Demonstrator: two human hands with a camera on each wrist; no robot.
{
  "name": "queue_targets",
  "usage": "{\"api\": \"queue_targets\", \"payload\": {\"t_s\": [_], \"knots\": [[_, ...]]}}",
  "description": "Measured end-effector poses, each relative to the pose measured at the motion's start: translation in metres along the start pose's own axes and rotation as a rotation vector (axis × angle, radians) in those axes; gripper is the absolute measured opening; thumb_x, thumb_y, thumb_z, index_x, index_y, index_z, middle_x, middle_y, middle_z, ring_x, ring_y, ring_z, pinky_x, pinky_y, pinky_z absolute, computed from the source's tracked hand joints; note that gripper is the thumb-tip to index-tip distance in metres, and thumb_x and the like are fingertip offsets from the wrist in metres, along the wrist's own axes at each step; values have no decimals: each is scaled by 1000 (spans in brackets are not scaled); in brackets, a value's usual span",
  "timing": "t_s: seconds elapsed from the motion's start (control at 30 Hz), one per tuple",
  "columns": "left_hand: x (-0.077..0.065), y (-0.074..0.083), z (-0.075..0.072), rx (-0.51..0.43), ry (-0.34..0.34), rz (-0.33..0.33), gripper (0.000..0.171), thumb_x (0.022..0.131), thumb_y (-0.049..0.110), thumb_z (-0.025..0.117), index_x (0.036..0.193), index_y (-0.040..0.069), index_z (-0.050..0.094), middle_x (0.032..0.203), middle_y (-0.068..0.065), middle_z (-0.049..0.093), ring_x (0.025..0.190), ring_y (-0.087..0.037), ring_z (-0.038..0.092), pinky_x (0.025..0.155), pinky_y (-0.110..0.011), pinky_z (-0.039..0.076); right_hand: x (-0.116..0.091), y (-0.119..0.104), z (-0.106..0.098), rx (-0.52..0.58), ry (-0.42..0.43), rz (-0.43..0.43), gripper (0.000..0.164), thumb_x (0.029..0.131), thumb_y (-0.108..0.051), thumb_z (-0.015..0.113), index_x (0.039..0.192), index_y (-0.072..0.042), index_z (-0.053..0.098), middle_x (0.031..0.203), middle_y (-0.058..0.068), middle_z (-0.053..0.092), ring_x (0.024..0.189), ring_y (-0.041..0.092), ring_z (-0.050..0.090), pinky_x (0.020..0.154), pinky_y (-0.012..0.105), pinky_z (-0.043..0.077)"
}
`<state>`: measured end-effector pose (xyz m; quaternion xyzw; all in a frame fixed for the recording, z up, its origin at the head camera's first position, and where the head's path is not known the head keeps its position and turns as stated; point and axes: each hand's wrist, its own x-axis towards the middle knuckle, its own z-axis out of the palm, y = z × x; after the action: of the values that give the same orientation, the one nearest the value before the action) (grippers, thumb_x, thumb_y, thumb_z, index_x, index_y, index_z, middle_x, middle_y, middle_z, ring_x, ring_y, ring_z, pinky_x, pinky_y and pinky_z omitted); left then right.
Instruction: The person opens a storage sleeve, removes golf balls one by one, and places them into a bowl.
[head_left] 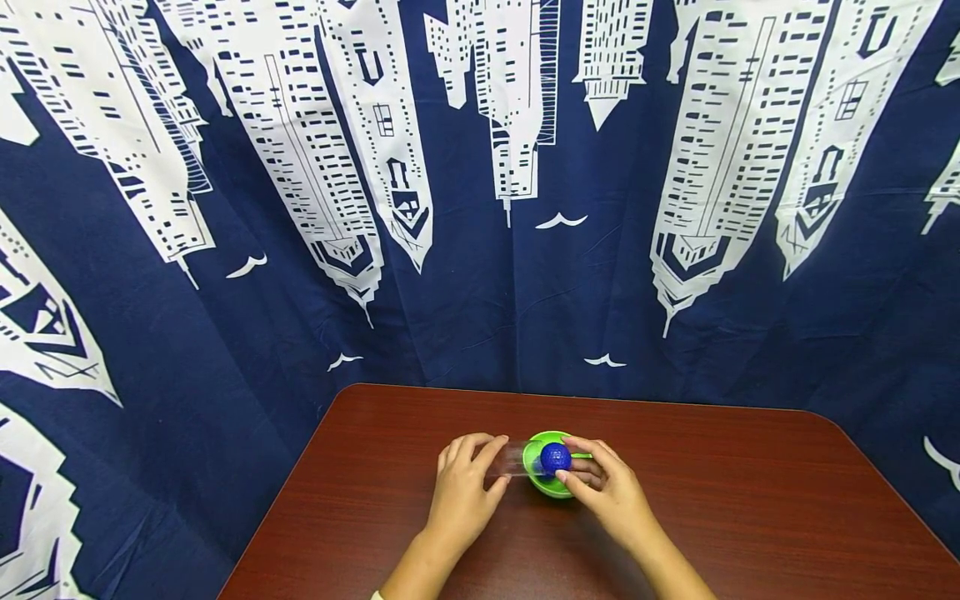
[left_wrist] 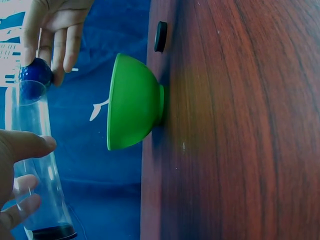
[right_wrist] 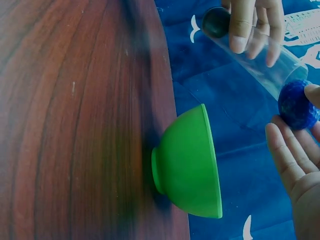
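Observation:
My left hand (head_left: 459,498) grips a clear tube (left_wrist: 42,195) with a black cap (left_wrist: 54,232) on its near end. The fingers and thumb wrap the tube's sides. At its open mouth, my right hand (head_left: 617,500) pinches a dark blue ball (head_left: 556,458) with a dimpled surface. In the left wrist view the ball's lower part shows through the clear wall at the mouth. Tube and ball are held above a green bowl (right_wrist: 187,162), which stands upright on the table. In the head view the ball and right fingers hide part of the bowl.
A loose black cap (left_wrist: 160,36) lies on the brown wooden table (head_left: 360,467) beyond the bowl. Behind the table's far edge hangs a navy curtain (head_left: 465,333) with white buildings and birds.

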<state>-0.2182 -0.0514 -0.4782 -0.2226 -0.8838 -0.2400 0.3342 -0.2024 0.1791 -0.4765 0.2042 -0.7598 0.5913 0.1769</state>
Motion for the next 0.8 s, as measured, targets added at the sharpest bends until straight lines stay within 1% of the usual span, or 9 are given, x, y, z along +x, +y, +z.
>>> {"api": "queue_targets", "payload": {"t_s": [0.13, 0.27, 0.33, 0.43, 0.53, 0.7, 0.8], "knots": [[-2, -1, 1, -46, -25, -77, 60, 74, 24, 91, 129, 25, 67, 119, 4, 63, 115, -17, 59, 100, -46, 48, 2, 1, -3, -19, 2, -31, 42, 87, 3, 75, 127, 4, 63, 116, 18, 59, 101, 5, 69, 84, 19, 59], [-3, -2, 3, -107, -47, -148, 59, 78, 26, 88, 132, 26, 64, 119, 3, 63, 113, -16, 60, 97, -46, 49, 4, 2, -6, -82, 6, -15, 42, 87, 0, 76, 127, 2, 64, 116, 14, 60, 99, 7, 68, 85, 20, 59], [-3, -3, 3, -146, -54, -173, 59, 79, 26, 87, 134, 26, 64, 119, 3, 63, 113, -17, 61, 98, -48, 50, 6, 2, -7, -124, 0, -2, 41, 87, -2, 77, 126, -1, 65, 117, 13, 62, 98, 8, 68, 84, 22, 59], [-4, -4, 4, -179, -64, -190, 59, 81, 28, 86, 135, 26, 63, 119, 3, 65, 111, -18, 64, 101, -51, 49, 8, 3, -8, -192, -24, 14, 40, 86, -6, 78, 125, -4, 66, 115, 9, 66, 96, 10, 69, 83, 24, 60], [-5, -5, 4, -182, -67, -194, 58, 81, 31, 85, 135, 25, 63, 120, 3, 67, 112, -20, 66, 103, -53, 48, 9, 6, -9, -265, -65, 17, 39, 86, -9, 79, 123, -7, 68, 113, 5, 68, 95, 12, 71, 81, 28, 61], [-7, -6, 5, -188, -63, -214, 57, 81, 33, 85, 133, 24, 64, 122, 2, 70, 114, -25, 67, 101, -52, 50, 11, 10, -9, -400, -137, 9, 38, 85, -12, 82, 121, -13, 69, 109, -2, 68, 92, 14, 71, 79, 34, 62], [-7, -6, 5, -200, -82, -242, 56, 82, 34, 84, 133, 22, 64, 124, 0, 70, 116, -28, 67, 100, -52, 51, 13, 11, -9, -461, -168, 2, 39, 84, -13, 82, 121, -14, 70, 109, -3, 68, 91, 15, 71, 80, 36, 61]]}}
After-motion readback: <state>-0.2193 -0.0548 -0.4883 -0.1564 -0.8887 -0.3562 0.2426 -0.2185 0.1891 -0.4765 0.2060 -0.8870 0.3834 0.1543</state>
